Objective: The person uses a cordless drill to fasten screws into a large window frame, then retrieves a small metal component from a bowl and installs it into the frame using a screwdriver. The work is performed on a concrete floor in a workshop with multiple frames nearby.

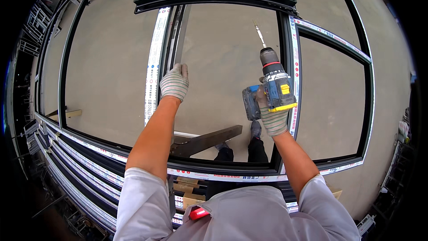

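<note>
Blue drill (278,84) over half-hidden right grip (272,118)

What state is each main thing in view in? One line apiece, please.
Right hand: gloved, closed around drill
Left hand: gloved, fingers curled, grip unclear
Drill: held, pointing away; spinning unclear
Bit: fitted in drill
Battery: attached
Frame: lying flat, partly strip-covered

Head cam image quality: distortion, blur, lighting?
Head view: bottom frame bar bows under fisheye distortion, corners black; head view: drill reasonably sharp, no obvious motion blur; head view: soft light on floor, no obvious hard shadows, while far-left edge sinks into darkness, detail hard to read.
</note>
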{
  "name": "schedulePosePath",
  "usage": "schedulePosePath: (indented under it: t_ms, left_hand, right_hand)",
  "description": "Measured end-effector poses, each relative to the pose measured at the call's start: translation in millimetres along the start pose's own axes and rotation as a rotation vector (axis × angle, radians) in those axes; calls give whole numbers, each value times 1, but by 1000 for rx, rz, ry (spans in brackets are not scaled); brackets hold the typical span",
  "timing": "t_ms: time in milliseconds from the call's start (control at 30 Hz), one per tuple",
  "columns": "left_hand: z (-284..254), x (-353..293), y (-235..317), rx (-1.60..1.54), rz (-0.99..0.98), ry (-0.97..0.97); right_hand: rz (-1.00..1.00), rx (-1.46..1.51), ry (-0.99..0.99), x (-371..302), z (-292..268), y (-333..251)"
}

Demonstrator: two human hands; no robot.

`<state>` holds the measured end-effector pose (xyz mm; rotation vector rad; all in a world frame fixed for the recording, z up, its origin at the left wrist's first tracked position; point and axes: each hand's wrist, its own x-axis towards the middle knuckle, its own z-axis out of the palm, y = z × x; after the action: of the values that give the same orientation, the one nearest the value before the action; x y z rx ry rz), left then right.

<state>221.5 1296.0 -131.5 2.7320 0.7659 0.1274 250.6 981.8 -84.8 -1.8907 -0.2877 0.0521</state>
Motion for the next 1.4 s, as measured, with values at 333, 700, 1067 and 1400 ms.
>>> schedulePosePath:
  t_ms: [333, 700, 1067, 1400]
  left_hand:
    - [65, 63, -7, 3, 25, 300]
    - [74, 68, -21, -208, -56, 275]
    - [72, 67, -8, -232, -33, 341]
    - [76, 69, -13, -243, -22, 342]
  right_hand:
    - [-2, 68, 157, 91, 25, 54]
    - [86, 103, 286, 139, 33, 115]
    - [220, 276, 340, 152, 45, 125]
    - [222, 254, 343, 156, 51, 139]
